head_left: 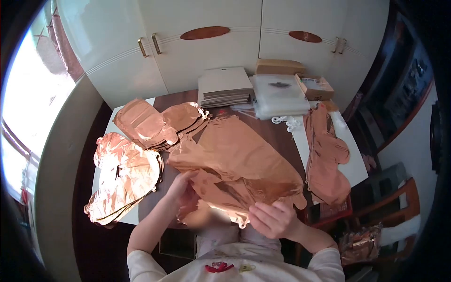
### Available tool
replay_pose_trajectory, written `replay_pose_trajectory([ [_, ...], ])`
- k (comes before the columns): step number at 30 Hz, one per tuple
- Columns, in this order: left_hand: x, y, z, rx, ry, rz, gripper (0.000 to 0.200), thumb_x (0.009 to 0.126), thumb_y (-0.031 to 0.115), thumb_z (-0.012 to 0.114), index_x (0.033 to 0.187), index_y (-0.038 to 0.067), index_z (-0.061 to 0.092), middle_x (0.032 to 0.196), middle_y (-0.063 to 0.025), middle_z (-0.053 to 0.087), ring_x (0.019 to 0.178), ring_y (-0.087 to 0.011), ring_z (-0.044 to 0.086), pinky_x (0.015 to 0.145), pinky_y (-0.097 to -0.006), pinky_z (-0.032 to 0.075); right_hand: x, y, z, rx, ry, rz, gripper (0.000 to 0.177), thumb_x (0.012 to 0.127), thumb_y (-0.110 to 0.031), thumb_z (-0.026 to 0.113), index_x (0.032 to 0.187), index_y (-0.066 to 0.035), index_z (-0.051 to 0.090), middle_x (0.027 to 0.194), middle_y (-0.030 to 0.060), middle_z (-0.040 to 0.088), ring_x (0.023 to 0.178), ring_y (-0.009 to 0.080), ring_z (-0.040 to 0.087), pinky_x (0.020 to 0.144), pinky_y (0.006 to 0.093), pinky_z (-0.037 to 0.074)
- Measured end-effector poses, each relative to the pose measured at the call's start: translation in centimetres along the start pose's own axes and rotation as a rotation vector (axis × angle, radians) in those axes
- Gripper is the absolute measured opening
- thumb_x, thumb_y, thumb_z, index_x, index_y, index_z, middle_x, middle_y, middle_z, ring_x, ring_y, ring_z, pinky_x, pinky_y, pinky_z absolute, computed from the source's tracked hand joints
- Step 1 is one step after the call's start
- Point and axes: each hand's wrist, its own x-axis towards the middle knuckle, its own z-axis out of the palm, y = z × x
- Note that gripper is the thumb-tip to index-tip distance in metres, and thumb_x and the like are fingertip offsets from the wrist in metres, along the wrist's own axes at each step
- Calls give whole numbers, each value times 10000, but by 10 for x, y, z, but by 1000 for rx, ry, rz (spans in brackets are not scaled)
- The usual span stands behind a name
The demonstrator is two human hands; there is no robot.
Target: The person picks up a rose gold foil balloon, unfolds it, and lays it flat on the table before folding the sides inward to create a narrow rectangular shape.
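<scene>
A large flat rose-gold foil balloon [244, 145] lies across the middle of the table, its near part lifted and creased towards me. My left hand [184, 191] grips its left near side, with some fingers hidden behind the foil. At the near right edge my right hand [273, 220] pinches the foil, close to a small tab. To the left are a stack of flat rose-gold foil balloons [141, 122] and a shinier, crumpled pile of foil balloons [124, 176]. More folded foil balloons [326, 157] lie at the right end.
Along the back of the table [176, 99] stand a stack of grey cards [225, 84], a pile of clear plastic bags [279, 96] and a small open cardboard box [314, 87]. White cord [286, 123] lies nearby. A wooden chair [408, 202] is at the right.
</scene>
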Motion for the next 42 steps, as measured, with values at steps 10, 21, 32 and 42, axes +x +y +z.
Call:
replay_pose_trajectory([
  [10,81,40,36,246,-206,311,202,848,5,551,1049,22,553,845,-53,592,694,-143,576,607,-275,485,-26,-19,23,83,-101,58,141,760,-135,614,889,-85,638,925,20,641,876,138,627,642,255,468],
  [21,135,24,31,600,-236,437,393,784,10,631,1147,-19,481,753,-54,581,594,-112,554,492,-238,433,-29,-19,47,493,-115,151,110,751,-125,607,844,-68,599,820,32,599,748,160,602,655,275,495],
  [32,114,24,12,1272,115,709,692,769,248,662,1341,-16,374,677,-112,612,629,-300,635,598,-348,516,-42,93,86,517,-211,603,137,814,-181,624,868,-56,628,870,87,633,860,286,607,786,386,484],
  [42,85,14,7,1782,-168,1211,704,766,544,635,1327,146,489,1406,-159,402,1346,-363,321,1060,-542,264,-40,144,133,435,-313,464,370,849,-264,630,1140,-39,593,1238,136,570,1212,300,491,1062,437,350],
])
